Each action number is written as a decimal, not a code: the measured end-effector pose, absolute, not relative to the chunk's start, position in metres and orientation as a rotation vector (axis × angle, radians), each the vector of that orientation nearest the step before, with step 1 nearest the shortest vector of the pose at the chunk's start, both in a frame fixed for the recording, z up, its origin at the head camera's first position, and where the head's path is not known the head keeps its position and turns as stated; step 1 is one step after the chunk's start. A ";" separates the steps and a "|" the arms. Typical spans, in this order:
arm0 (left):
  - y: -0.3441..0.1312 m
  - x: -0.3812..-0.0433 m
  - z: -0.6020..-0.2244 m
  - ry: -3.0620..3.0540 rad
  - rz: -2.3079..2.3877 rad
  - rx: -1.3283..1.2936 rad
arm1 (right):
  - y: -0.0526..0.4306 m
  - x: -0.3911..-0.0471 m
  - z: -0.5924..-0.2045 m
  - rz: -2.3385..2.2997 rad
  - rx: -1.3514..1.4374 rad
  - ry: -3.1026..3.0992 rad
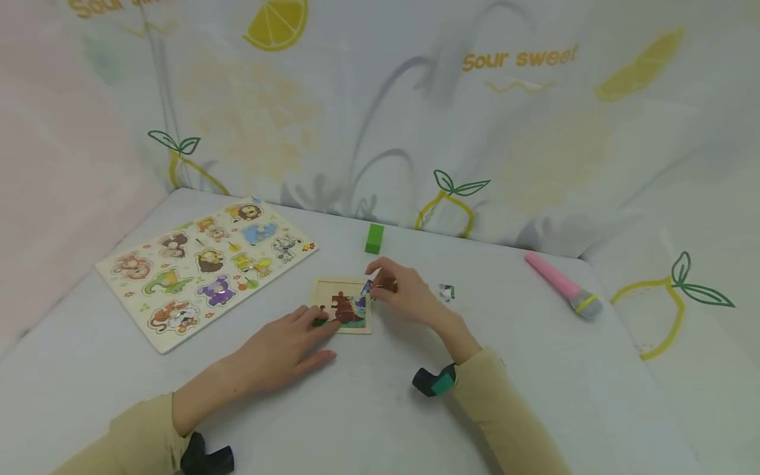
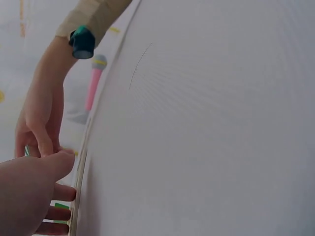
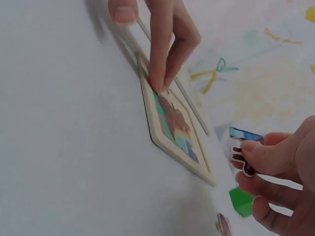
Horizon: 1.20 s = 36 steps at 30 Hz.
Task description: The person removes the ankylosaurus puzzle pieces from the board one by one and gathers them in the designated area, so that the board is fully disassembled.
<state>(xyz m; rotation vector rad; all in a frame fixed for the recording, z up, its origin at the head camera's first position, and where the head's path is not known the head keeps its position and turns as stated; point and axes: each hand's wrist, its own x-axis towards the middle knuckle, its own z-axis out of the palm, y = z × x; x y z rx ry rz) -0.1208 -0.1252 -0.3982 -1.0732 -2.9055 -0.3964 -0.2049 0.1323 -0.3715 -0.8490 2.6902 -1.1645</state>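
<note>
Head view: puzzle tray (image 1: 326,288) partly filled, right hand (image 1: 406,293) pinching a jigsaw piece (image 3: 246,134)

The wooden puzzle tray lies flat on the white surface (image 1: 356,409). Joined pieces (image 1: 347,310) inside it show a brown figure above green and red, with blue and purple at the right; pale wood is bare at the upper left. Farther left, a larger board (image 1: 132,300) bears cartoon animals.

The left hand (image 1: 285,349) reaches in palm down, fingers extended, fingertips resting on the tray's lower left part, thumb held apart. The right hand is raised over the tray's right edge, thumb and forefinger closed on the jigsaw piece, which is blue along one edge with dark markings.

A loose piece (image 1: 446,292) lies right of the tray, a green block (image 1: 374,239) beyond it, and a pink microphone (image 1: 561,284) farther right.
</note>
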 end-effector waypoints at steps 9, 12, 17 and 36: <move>-0.124 -0.114 -0.402 -3.009 -0.559 -1.059 | 0.179 -0.205 -0.374 -1.097 -0.563 2.739; -0.124 -0.115 -0.403 -3.005 -0.564 -1.086 | 0.184 -0.205 -0.372 -1.058 -0.530 2.722; -0.124 -0.116 -0.402 -2.995 -0.545 -1.094 | 0.182 -0.206 -0.370 -0.965 -0.570 2.723; -0.125 -0.115 -0.402 -2.997 -0.552 -1.103 | 0.166 -0.199 -0.385 -0.721 -0.558 2.934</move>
